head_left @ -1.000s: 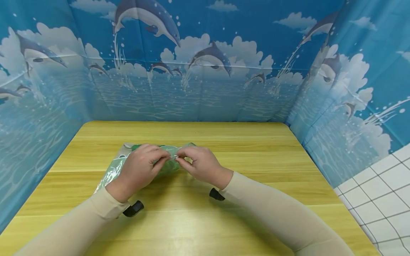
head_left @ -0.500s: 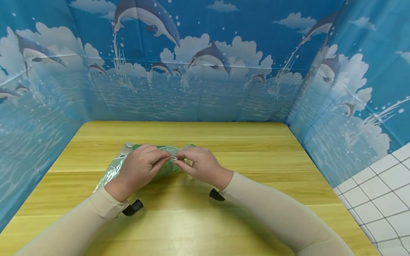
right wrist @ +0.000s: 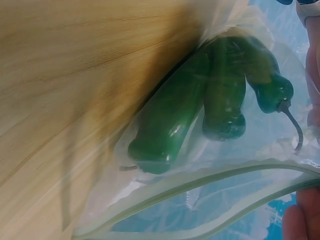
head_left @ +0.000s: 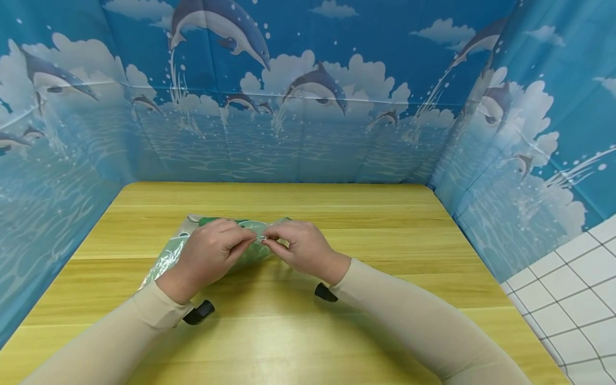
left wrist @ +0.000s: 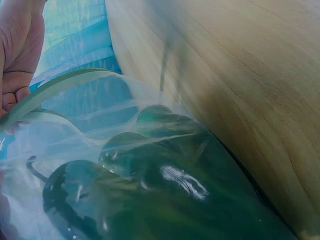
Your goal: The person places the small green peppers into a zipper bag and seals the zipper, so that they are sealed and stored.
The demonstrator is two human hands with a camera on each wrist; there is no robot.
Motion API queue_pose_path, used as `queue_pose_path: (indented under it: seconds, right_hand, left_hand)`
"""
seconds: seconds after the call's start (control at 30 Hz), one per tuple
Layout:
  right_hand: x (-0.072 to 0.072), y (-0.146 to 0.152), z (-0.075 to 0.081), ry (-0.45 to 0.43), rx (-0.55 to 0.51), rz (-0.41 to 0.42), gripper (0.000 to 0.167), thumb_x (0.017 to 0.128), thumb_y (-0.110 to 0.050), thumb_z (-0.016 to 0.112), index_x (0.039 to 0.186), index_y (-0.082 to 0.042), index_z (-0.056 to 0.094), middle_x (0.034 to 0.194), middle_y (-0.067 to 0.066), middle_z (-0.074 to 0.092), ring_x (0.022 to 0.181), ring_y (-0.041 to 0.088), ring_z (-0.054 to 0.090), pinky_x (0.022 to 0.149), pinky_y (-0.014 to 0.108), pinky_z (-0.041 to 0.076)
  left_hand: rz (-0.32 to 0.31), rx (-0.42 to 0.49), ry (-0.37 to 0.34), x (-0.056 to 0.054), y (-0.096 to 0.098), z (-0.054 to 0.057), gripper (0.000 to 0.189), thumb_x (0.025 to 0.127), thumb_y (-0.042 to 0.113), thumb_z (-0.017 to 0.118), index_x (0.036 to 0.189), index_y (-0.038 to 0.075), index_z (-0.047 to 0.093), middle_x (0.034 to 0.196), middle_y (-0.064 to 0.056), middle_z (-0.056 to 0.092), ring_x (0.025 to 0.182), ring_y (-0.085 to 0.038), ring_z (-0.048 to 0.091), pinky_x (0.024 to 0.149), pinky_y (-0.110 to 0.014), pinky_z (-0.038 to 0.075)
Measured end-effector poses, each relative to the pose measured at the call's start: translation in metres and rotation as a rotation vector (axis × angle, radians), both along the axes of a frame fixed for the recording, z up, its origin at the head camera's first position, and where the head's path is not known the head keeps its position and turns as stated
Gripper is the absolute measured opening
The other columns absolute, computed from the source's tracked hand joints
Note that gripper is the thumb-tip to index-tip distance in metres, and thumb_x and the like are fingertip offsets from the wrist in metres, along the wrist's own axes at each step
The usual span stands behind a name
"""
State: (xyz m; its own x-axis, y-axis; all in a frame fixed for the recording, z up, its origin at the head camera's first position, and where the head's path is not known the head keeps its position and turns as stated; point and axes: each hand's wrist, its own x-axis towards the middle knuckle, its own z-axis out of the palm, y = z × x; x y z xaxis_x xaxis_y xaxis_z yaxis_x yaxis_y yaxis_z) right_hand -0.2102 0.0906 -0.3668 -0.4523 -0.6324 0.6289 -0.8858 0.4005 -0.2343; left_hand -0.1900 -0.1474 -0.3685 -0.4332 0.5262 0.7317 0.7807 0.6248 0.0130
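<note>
A clear zip-lock bag (head_left: pixel 166 260) lies on the table, its near part under and behind my hands. Several green peppers (right wrist: pixel 170 120) with stems show through the plastic in both wrist views. With thumb and forefinger, my left hand (head_left: pixel 208 259) pinches the bag's rim. My right hand (head_left: pixel 304 251) pinches it just to the right, the two sets of fingertips almost meeting. In the right wrist view, the two pale green zip strips (right wrist: pixel 200 182) stand apart along part of the mouth. The left wrist view shows the zip strip (left wrist: pixel 60 86) arching above the peppers (left wrist: pixel 125 190).
The wooden table (head_left: pixel 375 224) extends around the bag. Blue dolphin-print curtains (head_left: pixel 308 133) hang at the back and both sides. White tiles (head_left: pixel 572 294) show at the right. A black piece (head_left: pixel 199 313) sits beneath each wrist.
Both hands stay nearly in place. The right fingertips have shifted very slightly left toward the left ones, and the bag lies as before.
</note>
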Motion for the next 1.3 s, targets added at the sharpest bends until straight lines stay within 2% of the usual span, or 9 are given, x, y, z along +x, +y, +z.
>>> queue_pose_path:
  seconds: [0.43,0.7,1.07,1.3]
  right_hand:
    - [0.0000,-0.0017,-0.0021,-0.005,0.006,0.012,0.005,0.098,-0.012,0.075,0.103,-0.011,0.077,0.092,-0.002,0.079,0.078,0.008,0.072,0.073,0.020,0.058]
    - [0.0031,-0.0024,-0.0034,0.044,0.031,-0.025,0.006,0.098,-0.012,0.076,0.104,-0.011,0.076,0.091,-0.001,0.078,0.076,0.009,0.071,0.072,0.022,0.058]
    - [0.0043,-0.0044,-0.0054,0.045,0.032,-0.026,0.006,0.099,-0.013,0.074,0.104,-0.010,0.075,0.091,-0.002,0.077,0.075,0.008,0.070,0.074,0.023,0.059]
    - [0.0045,-0.0039,-0.0053,0.028,0.037,-0.022,0.006,0.100,-0.013,0.073,0.105,-0.010,0.075,0.092,-0.002,0.077,0.077,0.009,0.070,0.075,0.024,0.059]
  left_hand:
    - [-0.041,-0.007,0.025,-0.0016,0.0002,-0.0016,0.020,0.078,0.005,0.089,0.096,0.009,0.082,0.083,-0.003,0.075,0.072,-0.018,0.068,0.065,-0.034,0.059]
    - [-0.035,-0.034,0.003,-0.0019,-0.0006,0.0001,0.017,0.081,0.008,0.088,0.097,0.010,0.082,0.085,-0.002,0.076,0.074,-0.017,0.069,0.067,-0.034,0.060]
    - [0.004,-0.065,-0.038,-0.0004,-0.0008,0.0032,0.009,0.087,0.013,0.086,0.095,0.013,0.081,0.085,0.002,0.076,0.074,-0.015,0.067,0.066,-0.032,0.058]
    - [-0.005,-0.058,-0.043,-0.0005,-0.0011,0.0027,0.009,0.087,0.012,0.086,0.094,0.013,0.080,0.086,0.001,0.076,0.074,-0.015,0.067,0.067,-0.032,0.058]
